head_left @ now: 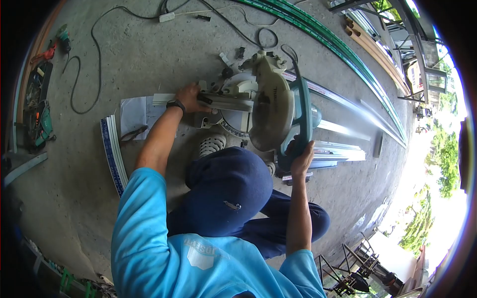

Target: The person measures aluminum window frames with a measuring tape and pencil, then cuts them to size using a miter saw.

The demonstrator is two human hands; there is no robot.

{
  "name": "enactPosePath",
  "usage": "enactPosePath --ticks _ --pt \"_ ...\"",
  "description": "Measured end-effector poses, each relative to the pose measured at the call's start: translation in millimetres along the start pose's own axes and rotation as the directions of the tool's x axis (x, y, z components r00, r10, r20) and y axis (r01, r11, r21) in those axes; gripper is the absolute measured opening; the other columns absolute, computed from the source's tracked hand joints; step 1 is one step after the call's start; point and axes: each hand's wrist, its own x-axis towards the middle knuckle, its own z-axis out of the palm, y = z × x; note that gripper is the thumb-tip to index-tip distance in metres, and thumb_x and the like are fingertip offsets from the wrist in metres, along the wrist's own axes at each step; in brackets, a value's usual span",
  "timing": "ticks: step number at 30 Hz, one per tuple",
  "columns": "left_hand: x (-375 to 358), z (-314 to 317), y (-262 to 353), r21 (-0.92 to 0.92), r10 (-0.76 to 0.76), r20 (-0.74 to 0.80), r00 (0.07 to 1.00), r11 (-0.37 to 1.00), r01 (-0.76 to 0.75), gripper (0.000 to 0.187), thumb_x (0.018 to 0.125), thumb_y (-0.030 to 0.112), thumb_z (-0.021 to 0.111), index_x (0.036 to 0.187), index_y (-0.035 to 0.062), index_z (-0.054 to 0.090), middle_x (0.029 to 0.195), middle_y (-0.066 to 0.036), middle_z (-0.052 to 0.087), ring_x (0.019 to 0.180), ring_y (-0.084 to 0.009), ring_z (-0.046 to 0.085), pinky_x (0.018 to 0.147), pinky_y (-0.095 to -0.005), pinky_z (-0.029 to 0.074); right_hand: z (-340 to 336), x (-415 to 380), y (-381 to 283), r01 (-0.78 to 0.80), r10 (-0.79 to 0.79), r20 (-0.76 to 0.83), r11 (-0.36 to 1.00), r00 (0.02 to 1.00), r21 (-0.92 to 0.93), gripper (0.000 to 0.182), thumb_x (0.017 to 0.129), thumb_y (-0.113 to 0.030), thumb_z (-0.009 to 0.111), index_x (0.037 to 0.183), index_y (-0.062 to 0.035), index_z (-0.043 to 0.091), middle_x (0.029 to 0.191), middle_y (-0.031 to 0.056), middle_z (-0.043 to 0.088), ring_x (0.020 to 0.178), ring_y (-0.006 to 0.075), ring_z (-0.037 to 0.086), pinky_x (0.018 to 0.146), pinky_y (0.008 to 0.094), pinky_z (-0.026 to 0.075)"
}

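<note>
A miter saw (271, 107) stands on the concrete floor in front of my knees, its blade guard over the middle of its base. My right hand (302, 160) is closed around the saw's teal handle (287, 155). On the saw's left side, my left hand (189, 98) presses a silvery metal profile (231, 103) against the fence, fingers wrapped over it. The profile reaches in under the blade guard, where its end is hidden. The blade itself cannot be seen.
Paper sheets (133, 116) with pliers (134, 133) on them lie left of the saw. Long metal profiles (343, 151) lie to the right, green-wrapped lengths (318, 32) beyond. A black cable (99, 64) loops across the floor. Tools (43, 119) sit at far left.
</note>
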Motion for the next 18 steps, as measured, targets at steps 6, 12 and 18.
enactPosePath --ticks 6,12,18 --pt "-3 -3 4 0.013 -0.010 -0.009 1.000 1.000 0.011 0.093 0.058 0.064 0.090 0.125 0.0046 0.063 0.125 -0.019 0.061 0.121 -0.0375 0.060 0.102 -0.0480 0.050 2 0 1 0.009 -0.009 -0.007 1.000 1.000 0.011 0.071 0.110 -0.058 0.026 0.113 0.0030 0.063 0.076 0.0093 0.064 0.064 0.0177 0.062 0.061 0.0302 0.050" --pt "-4 -9 8 0.018 -0.019 0.032 0.999 1.000 0.018 0.098 0.060 0.066 0.089 0.130 0.0033 0.060 0.129 -0.019 0.060 0.124 -0.0369 0.059 0.104 -0.0482 0.049 2 -1 1 -0.001 0.001 -0.013 1.000 1.000 0.016 0.071 0.110 -0.057 0.025 0.112 0.0032 0.063 0.076 0.0093 0.064 0.064 0.0175 0.061 0.061 0.0299 0.049" --pt "-5 -5 7 0.028 -0.007 0.006 1.000 1.000 0.007 0.099 0.060 0.066 0.088 0.131 0.0038 0.059 0.130 -0.019 0.060 0.124 -0.0378 0.059 0.104 -0.0483 0.049 2 -1 4 0.005 -0.005 -0.016 1.000 1.000 0.005 0.070 0.111 -0.056 0.025 0.113 0.0035 0.063 0.076 0.0095 0.064 0.064 0.0175 0.060 0.062 0.0300 0.049"
